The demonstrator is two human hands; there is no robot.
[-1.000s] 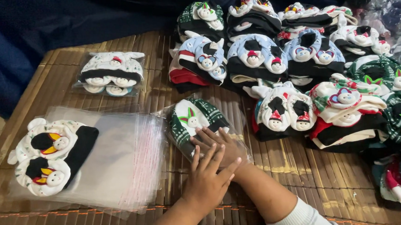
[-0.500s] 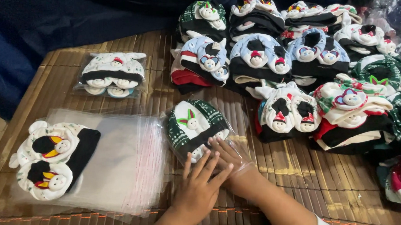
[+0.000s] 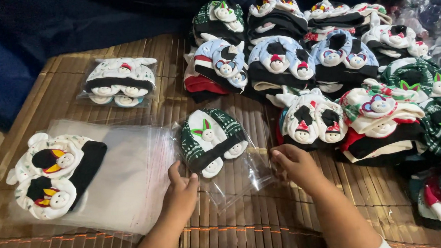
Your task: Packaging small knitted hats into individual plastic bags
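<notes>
Two hands show, the left hand (image 3: 180, 194) and the right hand (image 3: 297, 165); one green-and-white knitted set in a clear bag (image 3: 211, 140) lies between them; one more bagged set (image 3: 120, 82); one loose set (image 3: 53, 174) on one stack of clear bags (image 3: 132, 192); the unbagged pile (image 3: 331, 75) is too crowded to count.

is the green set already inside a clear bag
Yes, the green set lies inside a clear bag whose open end both hands hold.

Left hand (image 3: 180, 190) and right hand (image 3: 297, 163) apart, palms down, fingers curled
</notes>
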